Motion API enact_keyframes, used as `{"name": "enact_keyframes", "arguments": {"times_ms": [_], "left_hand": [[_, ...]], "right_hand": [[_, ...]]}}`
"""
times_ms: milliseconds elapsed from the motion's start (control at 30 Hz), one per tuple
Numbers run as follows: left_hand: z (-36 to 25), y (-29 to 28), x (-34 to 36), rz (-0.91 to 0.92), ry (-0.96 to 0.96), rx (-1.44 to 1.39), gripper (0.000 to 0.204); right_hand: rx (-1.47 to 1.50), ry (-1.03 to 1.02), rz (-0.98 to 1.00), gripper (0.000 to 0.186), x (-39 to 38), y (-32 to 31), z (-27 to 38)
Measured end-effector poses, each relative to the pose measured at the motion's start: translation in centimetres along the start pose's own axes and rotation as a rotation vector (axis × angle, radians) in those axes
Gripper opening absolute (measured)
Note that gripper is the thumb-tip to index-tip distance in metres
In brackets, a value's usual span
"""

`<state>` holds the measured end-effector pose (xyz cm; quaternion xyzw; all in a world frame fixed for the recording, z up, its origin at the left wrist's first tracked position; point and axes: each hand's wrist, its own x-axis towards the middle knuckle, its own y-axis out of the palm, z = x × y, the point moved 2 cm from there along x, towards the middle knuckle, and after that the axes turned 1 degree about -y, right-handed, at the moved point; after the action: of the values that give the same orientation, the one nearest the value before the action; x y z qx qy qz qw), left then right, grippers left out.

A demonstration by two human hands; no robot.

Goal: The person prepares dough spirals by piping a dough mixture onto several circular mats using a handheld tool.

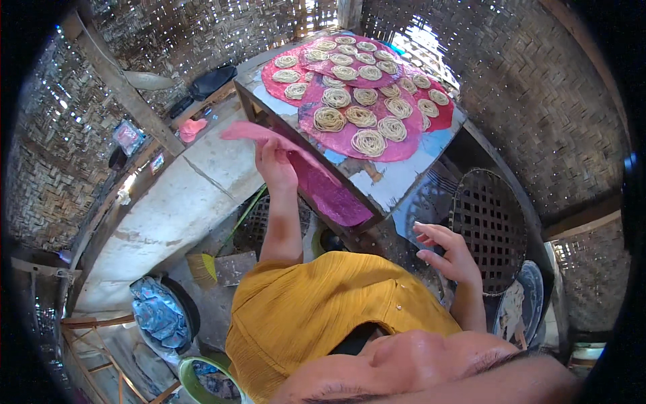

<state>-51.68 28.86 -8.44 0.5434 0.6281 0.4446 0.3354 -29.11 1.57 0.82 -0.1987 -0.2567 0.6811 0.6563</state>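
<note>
My left hand [276, 168] is closed on a thin pink sheet [323, 194], which hangs down beside the near left edge of the table. My right hand [449, 254] holds nothing; its fingers are apart, in the air right of the table's near corner. On the worn white-topped table [382, 190] lie several round pink sheets [404, 149], overlapping one another. Coiled noodle nests [369, 142] are spread over them in loose rows.
A dark open-weave basket tray [490, 232] leans upright at the right. To the left runs a low pale wall [168, 202]. Below it are a yellow broom [202, 268], a tub with blue plastic [160, 313] and a green-rimmed container [190, 377]. Woven bamboo walls [538, 87] surround the space.
</note>
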Motion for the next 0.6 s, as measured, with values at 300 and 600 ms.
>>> {"name": "enact_keyframes", "arguments": {"times_ms": [300,600], "left_hand": [[3.9,18.2,-13.2,0.688,-0.256,0.142,0.023],[8.8,22.3,-24.3,0.956,-0.892,-0.194,0.053]], "right_hand": [[1.294,0.178,0.144,0.09,-3.5,2.2,-4.4],[1.466,-0.092,-0.499,0.092,-11.5,-7.3,-6.7]]}}
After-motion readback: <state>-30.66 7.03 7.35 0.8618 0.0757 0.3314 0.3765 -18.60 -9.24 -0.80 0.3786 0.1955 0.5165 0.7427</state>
